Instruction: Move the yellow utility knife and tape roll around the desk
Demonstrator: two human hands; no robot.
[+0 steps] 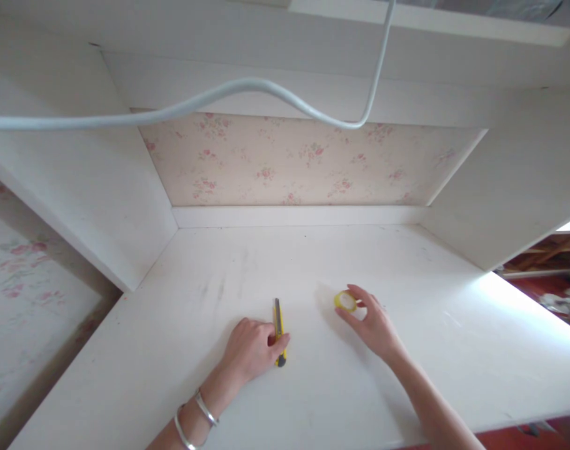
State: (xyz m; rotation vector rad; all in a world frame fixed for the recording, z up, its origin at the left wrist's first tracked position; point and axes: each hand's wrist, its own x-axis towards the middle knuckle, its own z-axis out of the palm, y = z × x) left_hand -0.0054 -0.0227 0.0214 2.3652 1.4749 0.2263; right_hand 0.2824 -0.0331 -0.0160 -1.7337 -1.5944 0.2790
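My left hand (253, 348) rests low on the white desk top, its thumb and fingers closed round a yellow and black utility knife (279, 328). The knife points away from me, its dark end nearest my thumb. To the right, my right hand (372, 322) pinches a small roll of yellow tape (345, 301) between thumb and fingers. The roll's pale core faces up toward me, and its shadow falls to its left. A gap of bare desk separates the two hands. Two silver bangles (205, 407) circle my left wrist.
A white cable (261, 84) hangs across the upper view in front of the shelf. White side panels (514, 181) flank the desk (285, 256), with flowered wallpaper (289, 159) at the back. Cluttered items (559, 303) lie beyond the right edge, above a red floor.
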